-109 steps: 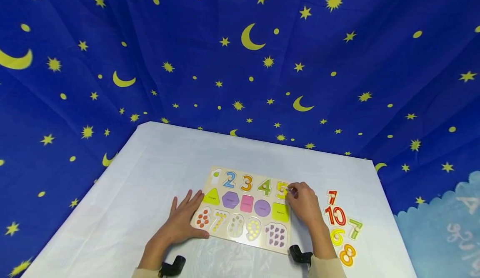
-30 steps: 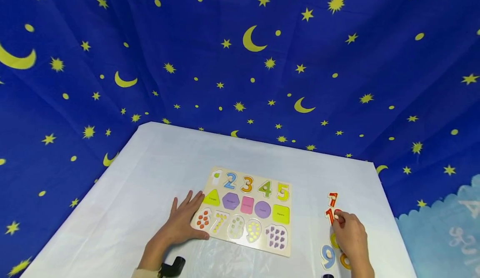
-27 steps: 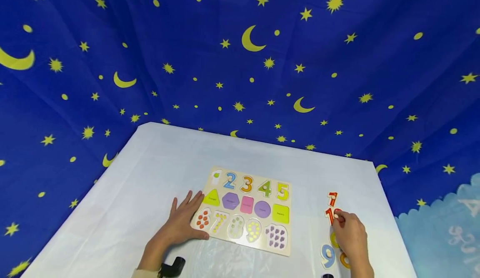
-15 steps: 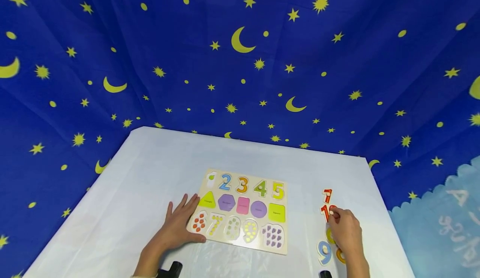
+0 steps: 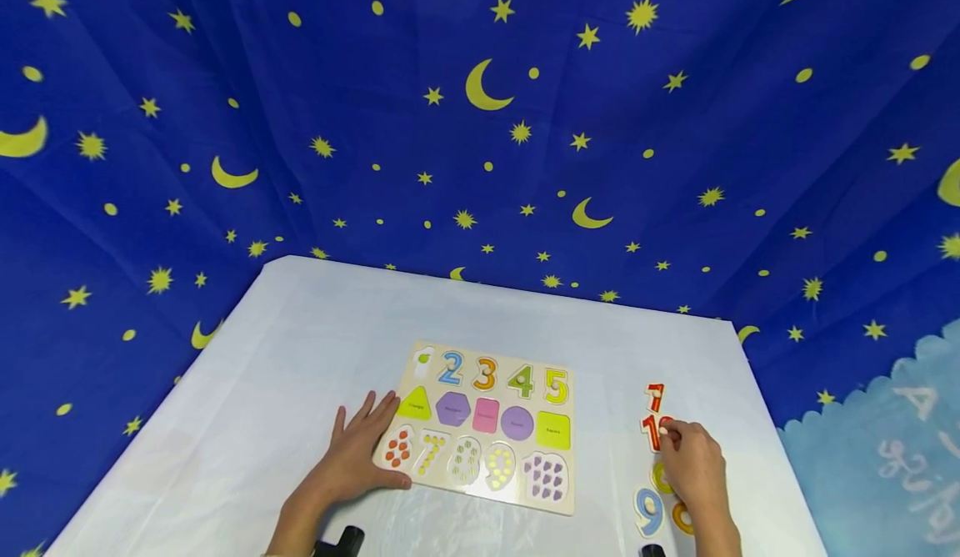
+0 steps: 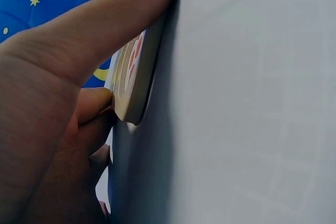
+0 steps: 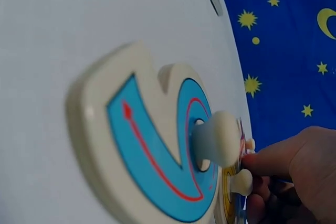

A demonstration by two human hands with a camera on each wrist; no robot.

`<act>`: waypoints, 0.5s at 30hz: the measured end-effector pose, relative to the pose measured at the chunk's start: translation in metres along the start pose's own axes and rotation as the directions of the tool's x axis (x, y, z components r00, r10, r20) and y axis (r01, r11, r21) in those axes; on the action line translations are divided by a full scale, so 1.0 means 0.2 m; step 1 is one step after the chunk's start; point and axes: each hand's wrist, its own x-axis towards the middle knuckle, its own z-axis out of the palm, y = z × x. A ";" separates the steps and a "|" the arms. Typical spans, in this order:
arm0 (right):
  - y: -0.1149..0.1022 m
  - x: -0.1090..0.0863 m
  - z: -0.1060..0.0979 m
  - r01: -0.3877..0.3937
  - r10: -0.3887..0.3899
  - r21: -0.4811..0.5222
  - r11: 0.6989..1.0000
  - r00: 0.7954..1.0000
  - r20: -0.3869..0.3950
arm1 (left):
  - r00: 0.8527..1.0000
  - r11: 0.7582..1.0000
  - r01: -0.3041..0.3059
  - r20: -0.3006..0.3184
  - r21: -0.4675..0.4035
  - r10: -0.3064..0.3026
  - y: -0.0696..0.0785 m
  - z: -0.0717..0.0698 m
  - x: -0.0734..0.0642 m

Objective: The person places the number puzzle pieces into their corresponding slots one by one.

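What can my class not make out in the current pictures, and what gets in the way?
- Head view: part of the red 10, the yellow piece and the orange piece, behind the right hand and wrist.
- Head view: lettering on the pink rectangle, too small to read.
- Left wrist view: much of the board, behind the left hand.
- Right wrist view: the bottom of the blue 9, cut off by the lower edge.

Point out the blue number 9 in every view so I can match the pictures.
Head: the blue 9 lies near the bottom edge, right of centre.
Left wrist: not in this picture.
Right wrist: large in the foreground, slightly left of centre and running down to the bottom edge.
Shared landmark: the blue star-patterned cloth, seen in all three.
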 end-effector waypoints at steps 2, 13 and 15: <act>0.00 0.00 0.00 -0.008 0.008 0.000 1.000 1.000 0.005 | 1.000 1.000 -0.001 -0.001 0.002 0.001 0.00 0.00 0.00; -0.01 -0.02 -0.02 -0.019 0.019 0.003 1.000 1.000 -0.002 | 1.000 1.000 -0.009 -0.004 0.011 0.009 -0.02 0.01 0.00; -0.01 -0.02 -0.02 -0.018 0.018 0.005 1.000 1.000 -0.013 | 1.000 1.000 -0.010 -0.005 0.008 0.010 -0.02 0.01 0.00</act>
